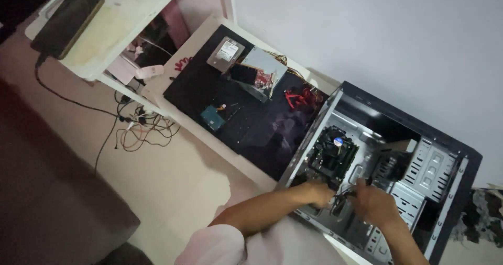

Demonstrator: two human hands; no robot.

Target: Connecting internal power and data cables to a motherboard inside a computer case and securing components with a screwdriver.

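An open black computer case (456, 155) lies on its side at the right, showing a motherboard with a black cooler fan (333, 153) and a silver drive cage (430, 169). Both hands reach into the case's near part. My left hand (316, 192) rests by the board's lower edge among dark cables (343, 198). My right hand (373, 202) is just to the right of it, fingers bent around the same cables. Blur hides whether either hand truly grips them.
A black mat (209, 95) on a low white table holds a hard drive (226, 53), a small blue board (212, 116), a silver drive and red cables (299, 97). A white desk carries a dark phone (67, 20). Tangled wires (141, 126) lie on the floor.
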